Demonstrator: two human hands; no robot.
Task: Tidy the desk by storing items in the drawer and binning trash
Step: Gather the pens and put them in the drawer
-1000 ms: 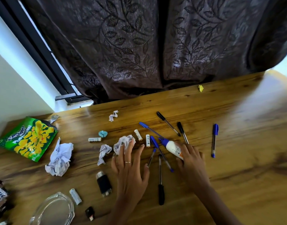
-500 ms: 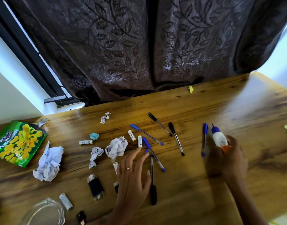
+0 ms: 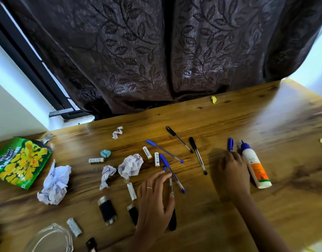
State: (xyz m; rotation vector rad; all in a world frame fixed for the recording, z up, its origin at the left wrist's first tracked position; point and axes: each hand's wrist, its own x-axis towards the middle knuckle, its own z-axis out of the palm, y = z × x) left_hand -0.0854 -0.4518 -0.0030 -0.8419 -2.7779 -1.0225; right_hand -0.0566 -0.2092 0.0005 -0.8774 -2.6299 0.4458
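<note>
My left hand curls around a black pen lying on the wooden desk, thumb over its shaft and fingertips on its left side. My right hand rests knuckles up on a blue-capped pen, fingers closed over the shaft, which is hidden. A white glue bottle with a blue cap lies free just right of that hand. Two blue pens and two black pens lie between my hands and the far edge.
Crumpled paper balls, several white batteries, two black lighters and a green snack bag lie at left. A glass dish sits at the near left corner. A dark curtain hangs behind the desk.
My right hand set the glue bottle down on the desk and moved left onto the blue-capped pen. My left hand's fingers curled in around the black pen.
</note>
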